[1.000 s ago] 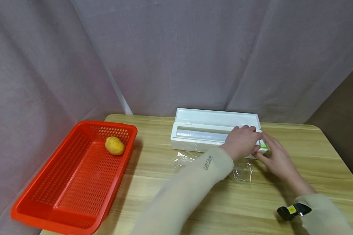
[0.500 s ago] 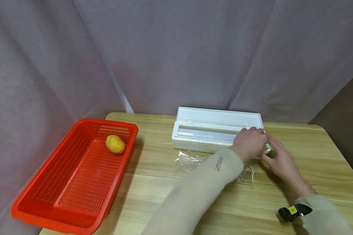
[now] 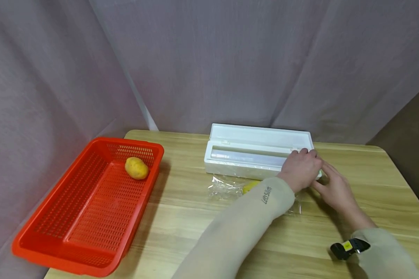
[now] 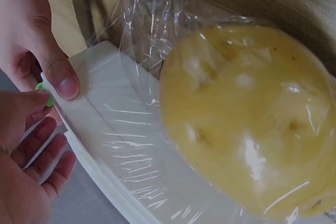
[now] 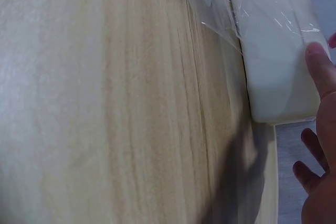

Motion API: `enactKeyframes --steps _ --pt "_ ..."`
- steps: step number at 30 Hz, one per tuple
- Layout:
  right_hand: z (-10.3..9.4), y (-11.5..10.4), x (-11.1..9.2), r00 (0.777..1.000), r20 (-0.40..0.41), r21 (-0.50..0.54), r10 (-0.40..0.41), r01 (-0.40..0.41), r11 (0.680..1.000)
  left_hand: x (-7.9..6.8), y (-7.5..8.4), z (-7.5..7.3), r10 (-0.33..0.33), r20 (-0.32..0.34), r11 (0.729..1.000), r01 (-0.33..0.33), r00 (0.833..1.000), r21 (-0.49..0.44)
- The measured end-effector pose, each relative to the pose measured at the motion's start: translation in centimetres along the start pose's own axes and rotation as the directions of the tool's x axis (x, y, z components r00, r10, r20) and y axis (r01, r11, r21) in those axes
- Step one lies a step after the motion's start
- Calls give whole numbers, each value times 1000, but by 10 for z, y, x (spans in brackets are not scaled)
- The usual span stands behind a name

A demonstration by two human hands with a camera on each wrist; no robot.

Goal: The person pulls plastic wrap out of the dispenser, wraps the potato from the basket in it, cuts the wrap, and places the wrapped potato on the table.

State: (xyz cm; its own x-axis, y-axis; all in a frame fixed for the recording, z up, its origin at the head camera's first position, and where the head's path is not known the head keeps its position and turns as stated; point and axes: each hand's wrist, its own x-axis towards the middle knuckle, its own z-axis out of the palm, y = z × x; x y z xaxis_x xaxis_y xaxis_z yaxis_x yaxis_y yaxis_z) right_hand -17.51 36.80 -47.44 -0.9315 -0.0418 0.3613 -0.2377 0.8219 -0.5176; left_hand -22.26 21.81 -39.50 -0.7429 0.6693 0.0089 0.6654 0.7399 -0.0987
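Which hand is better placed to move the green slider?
Likely the left hand: its thumb is at the green slider, while the right hand has its thumb on the cling film dispenser near one end.

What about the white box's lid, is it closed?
No, the lid stands open, leaving the film roll visible inside the white box.

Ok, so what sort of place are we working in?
Probably a small curtained-off work area; the wider setting is out of view. A curtain hangs behind the wooden table, and an open box sits on it.
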Motion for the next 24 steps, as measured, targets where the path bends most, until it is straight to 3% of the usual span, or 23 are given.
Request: enactKeyframes --steps 24 --pt "-1 -3 1 999 -30 -4 20 -20 1000 -7 -10 -1 55 1 998 -55 998 33"
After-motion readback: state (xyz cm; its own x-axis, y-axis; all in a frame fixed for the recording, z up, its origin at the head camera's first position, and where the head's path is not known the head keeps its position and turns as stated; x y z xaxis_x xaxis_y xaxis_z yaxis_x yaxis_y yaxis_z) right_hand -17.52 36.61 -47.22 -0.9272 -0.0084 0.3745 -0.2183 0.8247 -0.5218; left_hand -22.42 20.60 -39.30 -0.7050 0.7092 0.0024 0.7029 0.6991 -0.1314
